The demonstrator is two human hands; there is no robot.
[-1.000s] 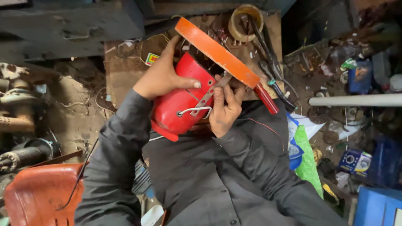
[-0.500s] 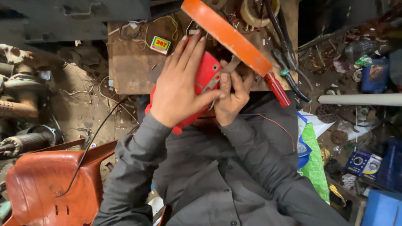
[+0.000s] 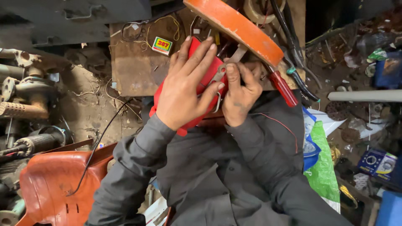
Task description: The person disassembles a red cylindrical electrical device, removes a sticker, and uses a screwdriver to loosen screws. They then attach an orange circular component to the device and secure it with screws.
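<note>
- Left hand lies flat, fingers spread, on the red casing in the lap.
- Right hand pinches a metal bracket against it (bracket looks unseated).

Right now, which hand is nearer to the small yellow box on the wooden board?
Left. The left hand lies flat on the red casing, just below the small yellow box. The right hand is farther off, beside the wrench.

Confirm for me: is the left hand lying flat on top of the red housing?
Yes, the left hand lies spread, palm down, over the red housing, covering most of it.
</note>
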